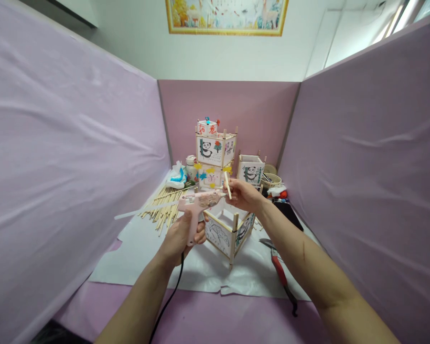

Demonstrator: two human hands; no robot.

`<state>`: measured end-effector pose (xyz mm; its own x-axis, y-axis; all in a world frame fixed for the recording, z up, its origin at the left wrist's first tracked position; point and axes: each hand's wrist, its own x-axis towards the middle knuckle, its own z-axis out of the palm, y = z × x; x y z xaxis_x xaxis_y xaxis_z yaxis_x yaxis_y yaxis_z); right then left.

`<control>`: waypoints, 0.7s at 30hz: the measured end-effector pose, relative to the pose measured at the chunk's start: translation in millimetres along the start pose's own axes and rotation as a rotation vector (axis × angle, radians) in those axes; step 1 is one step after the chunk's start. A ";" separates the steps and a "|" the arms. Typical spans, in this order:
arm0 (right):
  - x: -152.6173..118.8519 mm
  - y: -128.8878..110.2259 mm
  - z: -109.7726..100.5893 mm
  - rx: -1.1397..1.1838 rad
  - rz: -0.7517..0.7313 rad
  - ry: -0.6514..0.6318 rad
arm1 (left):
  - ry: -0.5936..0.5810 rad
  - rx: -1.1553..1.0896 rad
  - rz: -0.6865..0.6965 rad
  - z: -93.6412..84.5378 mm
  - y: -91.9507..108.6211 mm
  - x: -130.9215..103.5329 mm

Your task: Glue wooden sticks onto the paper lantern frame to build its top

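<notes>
My left hand (181,236) is wrapped round the handle of a pink hot glue gun (197,203). A translucent glue stick (139,211) juts from its back end, and a black cord hangs below. In my right hand (245,195) a short pale wooden stick (228,185) is pinched nearly upright, close to the gun's nozzle; whether they touch I cannot tell. Below both hands stands a lantern-like box frame (232,234) of wooden sticks with drawn paper panels, partly hidden by the gun and hand.
Behind stands a tiered paper lantern (211,150), with a smaller panda box (251,168) to its right. Loose wooden sticks (165,205) lie left. Red-handled pliers or cutters (279,270) and a dark flat object (288,213) lie right. Purple-covered walls (361,143) enclose the sides.
</notes>
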<state>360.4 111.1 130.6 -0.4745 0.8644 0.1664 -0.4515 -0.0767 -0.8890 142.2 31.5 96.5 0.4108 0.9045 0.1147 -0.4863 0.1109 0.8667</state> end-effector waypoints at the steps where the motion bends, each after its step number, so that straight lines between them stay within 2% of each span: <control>1: 0.2 -0.1 0.7 0.000 0.002 0.007 | 0.003 0.004 -0.009 0.2 -1.3 -0.4; 21: 1.0 2.3 0.1 0.009 -0.002 -0.042 | -0.005 0.040 -0.040 -0.4 -4.5 -0.8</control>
<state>358.8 111.7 128.8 -0.5050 0.8428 0.1863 -0.4594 -0.0797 -0.8846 143.8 30.5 92.3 0.4329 0.8977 0.0820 -0.4384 0.1302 0.8893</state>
